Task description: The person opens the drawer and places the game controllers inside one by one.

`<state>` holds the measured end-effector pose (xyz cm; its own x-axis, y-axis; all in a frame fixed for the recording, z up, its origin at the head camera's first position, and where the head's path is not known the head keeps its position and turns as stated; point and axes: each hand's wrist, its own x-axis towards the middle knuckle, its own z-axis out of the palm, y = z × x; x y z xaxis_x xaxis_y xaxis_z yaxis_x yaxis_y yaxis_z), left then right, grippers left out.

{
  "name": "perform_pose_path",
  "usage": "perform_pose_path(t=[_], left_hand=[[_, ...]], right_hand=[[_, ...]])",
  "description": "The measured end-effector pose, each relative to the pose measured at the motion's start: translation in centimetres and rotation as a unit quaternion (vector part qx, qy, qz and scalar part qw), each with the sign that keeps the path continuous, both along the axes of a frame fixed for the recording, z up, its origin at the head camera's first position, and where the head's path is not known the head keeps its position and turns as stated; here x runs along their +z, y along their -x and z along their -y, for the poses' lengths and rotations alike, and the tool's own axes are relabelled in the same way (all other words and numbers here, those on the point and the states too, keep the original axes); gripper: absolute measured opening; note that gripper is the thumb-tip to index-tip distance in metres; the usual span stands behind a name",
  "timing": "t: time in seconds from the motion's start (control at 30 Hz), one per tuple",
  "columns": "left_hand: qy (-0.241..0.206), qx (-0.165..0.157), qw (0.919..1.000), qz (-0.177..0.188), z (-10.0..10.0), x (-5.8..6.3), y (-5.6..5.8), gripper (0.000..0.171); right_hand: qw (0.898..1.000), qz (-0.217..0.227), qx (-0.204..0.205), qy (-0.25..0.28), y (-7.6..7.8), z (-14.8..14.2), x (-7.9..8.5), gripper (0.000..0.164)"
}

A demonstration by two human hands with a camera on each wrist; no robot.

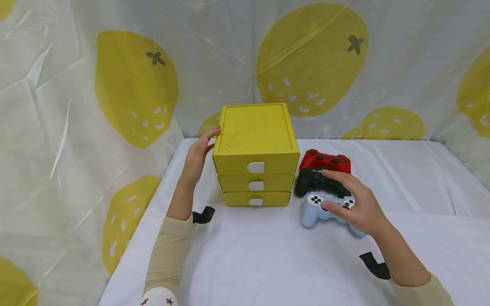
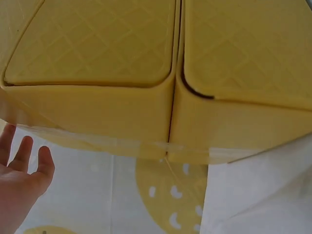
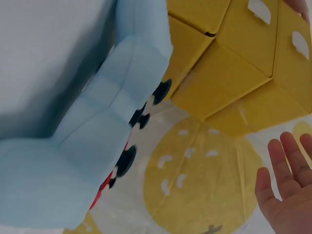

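A yellow box of three stacked drawers (image 1: 256, 131) with white tabs stands at the middle of the white-covered table. My left hand (image 1: 197, 157) is at its left side, fingertips at the upper edge, fingers extended. To the right of the box, three game controllers lie in a column: a red one (image 1: 325, 160) at the back, a black one (image 1: 315, 182) in the middle and a light blue one (image 1: 317, 211) in front. Above the front two is my right hand (image 1: 363, 208), thumb and fingers spread, gripping nothing. It partly hides the light blue controller, which looms large in the right wrist view.
The white sheet (image 1: 268, 255) covers the table. Behind it and along the left hangs a pale curtain (image 1: 214, 55) with large yellow fruit prints. Black straps (image 1: 203, 215) stick out at both wrists.
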<state>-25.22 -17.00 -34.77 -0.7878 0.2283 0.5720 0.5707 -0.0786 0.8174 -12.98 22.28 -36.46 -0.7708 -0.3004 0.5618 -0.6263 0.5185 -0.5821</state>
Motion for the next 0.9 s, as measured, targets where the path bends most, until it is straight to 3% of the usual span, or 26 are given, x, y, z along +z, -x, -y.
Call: perform_pose_path(t=[0.17, 0.33, 0.53, 0.9], left_hand=[[-0.045, -0.039, 0.9972, 0.044, -0.6, -0.5, 0.7, 0.045], [-0.080, -0.065, 0.9930, 0.058, -0.9, -1.0, 0.8, 0.035], [-0.089, -0.070, 0.9915, 0.065, -1.1, -1.1, 0.8, 0.032], [-0.081, -0.058, 0.9929, 0.065, -1.2, -1.1, 0.8, 0.036]], right_hand=[[0.999, 0.001, 0.041, 0.034, 0.8, 2.6, 0.6, 0.067], [0.996, 0.014, 0.062, 0.063, 1.6, 5.6, 0.6, 0.060], [0.993, -0.004, 0.072, 0.098, 2.6, 8.8, 0.3, 0.054], [0.986, -0.017, 0.022, 0.163, 3.7, 12.3, 0.4, 0.035]])
